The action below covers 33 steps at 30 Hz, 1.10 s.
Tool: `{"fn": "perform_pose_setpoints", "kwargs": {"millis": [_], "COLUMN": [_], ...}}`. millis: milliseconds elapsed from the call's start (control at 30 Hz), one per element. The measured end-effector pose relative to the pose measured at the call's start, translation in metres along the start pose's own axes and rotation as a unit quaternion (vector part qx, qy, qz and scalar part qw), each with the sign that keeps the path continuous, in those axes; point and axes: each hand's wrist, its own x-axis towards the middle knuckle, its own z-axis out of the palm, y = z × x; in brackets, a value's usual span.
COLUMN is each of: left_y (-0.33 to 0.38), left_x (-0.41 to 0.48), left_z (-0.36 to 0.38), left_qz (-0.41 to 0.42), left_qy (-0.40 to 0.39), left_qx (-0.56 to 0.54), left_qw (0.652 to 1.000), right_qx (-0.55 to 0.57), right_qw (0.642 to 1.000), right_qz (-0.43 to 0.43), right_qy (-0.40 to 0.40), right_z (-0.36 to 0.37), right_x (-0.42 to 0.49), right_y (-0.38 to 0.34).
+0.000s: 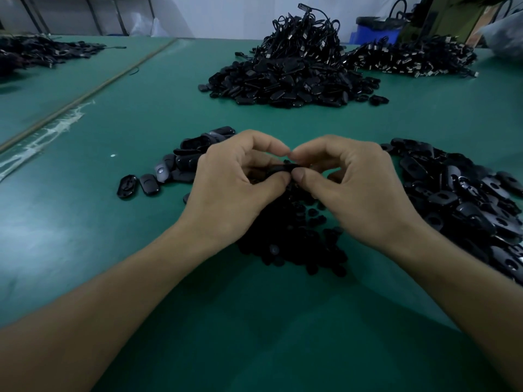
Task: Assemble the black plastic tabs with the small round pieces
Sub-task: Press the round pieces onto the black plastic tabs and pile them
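My left hand [235,188] and my right hand [351,190] meet fingertip to fingertip above the green table. Between them is a black plastic tab [278,168], gripped by my left thumb and fingers. My right thumb and forefinger pinch a small round piece [288,162] against the tab's end. Under the hands lies a heap of small round pieces [294,239]. A pile of black tabs with holes [464,199] spreads at the right. Several glossy black tabs [181,162] lie to the left behind my left hand.
A large mound of black oval parts [285,83] topped with tangled black cables [305,35] stands at the back centre. More cables with metal plugs [410,56] lie at the back right, another dark heap [36,52] at the far left. A blue bin [376,29] stands behind.
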Motion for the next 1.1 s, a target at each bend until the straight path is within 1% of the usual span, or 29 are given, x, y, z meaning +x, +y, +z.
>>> {"fn": "perform_pose_setpoints", "kwargs": {"millis": [67, 167, 367, 500, 733, 1000, 1067, 1100], "left_y": [-0.001, -0.002, -0.002, -0.001, 0.002, 0.002, 0.0, -0.002], "left_x": [0.001, 0.002, 0.003, 0.003, 0.004, 0.006, 0.006, 0.007], "left_z": [-0.001, -0.003, -0.002, -0.002, -0.004, -0.007, -0.007, -0.009], "left_qz": [-0.022, -0.048, -0.069, -0.073, -0.061, -0.042, -0.034, -0.028], "left_qy": [-0.015, -0.033, -0.027, -0.033, -0.032, -0.029, -0.01, 0.009], "left_qx": [-0.037, -0.094, -0.109, -0.099, -0.081, 0.001, 0.024, 0.041], "left_qw": [0.999, 0.994, 0.991, 0.992, 0.994, 0.999, 0.999, 0.999], "right_qx": [0.039, 0.066, 0.076, 0.052, 0.055, 0.058, 0.029, -0.014], "right_qw": [0.999, 0.996, 0.995, 0.996, 0.994, 0.993, 0.994, 0.995], "right_qz": [0.02, 0.04, 0.048, 0.06, 0.08, 0.075, 0.082, 0.079], "right_qy": [-0.026, -0.036, -0.039, -0.045, -0.046, -0.077, -0.071, -0.064], "right_z": [-0.001, -0.004, -0.007, -0.007, -0.006, -0.004, -0.003, -0.004], "right_x": [0.001, 0.003, 0.004, 0.005, 0.006, 0.005, 0.006, 0.008], "right_y": [0.003, 0.007, 0.011, 0.01, 0.006, 0.008, 0.01, 0.012]}}
